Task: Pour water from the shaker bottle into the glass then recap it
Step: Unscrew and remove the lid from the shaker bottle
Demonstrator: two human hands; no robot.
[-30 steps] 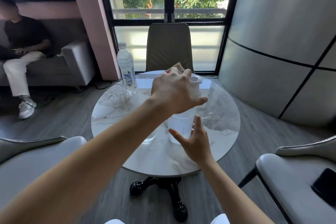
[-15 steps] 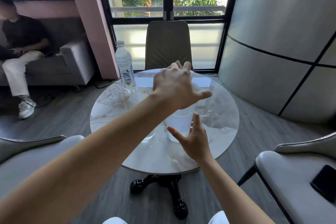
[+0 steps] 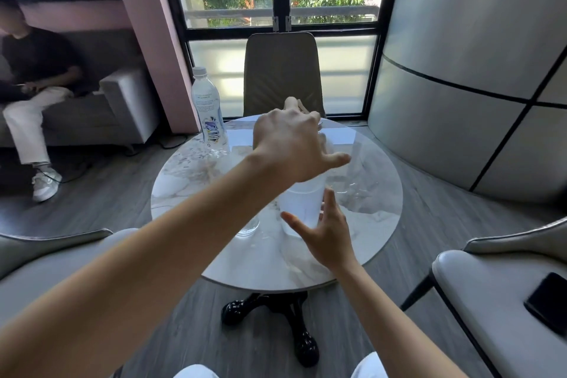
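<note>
The shaker bottle point(image 3: 302, 204) stood upright on the round marble counter point(image 3: 372, 224), right between the two hands. The left hand point(image 3: 294, 147) was on top of it, with the palm facing down and the fingers curled over the cap end, so the cap itself was hidden. Its thumb stuck out to the side. I could not tell if the left hand was gripping the top or just resting there. The right hand point(image 3: 326, 235) was low at the front of the bottle, with its fingers spread apart and its fingertips just beside the cloudy wall, not wrapped around it. The glass point(image 3: 248, 226) sat on the counter under the left forearm, just beside the shaker bottle, and only its bottom showed. Far past the left hand, a clear water bottle point(image 3: 208, 112) with a white cap stood at the counter's back edge.
</note>
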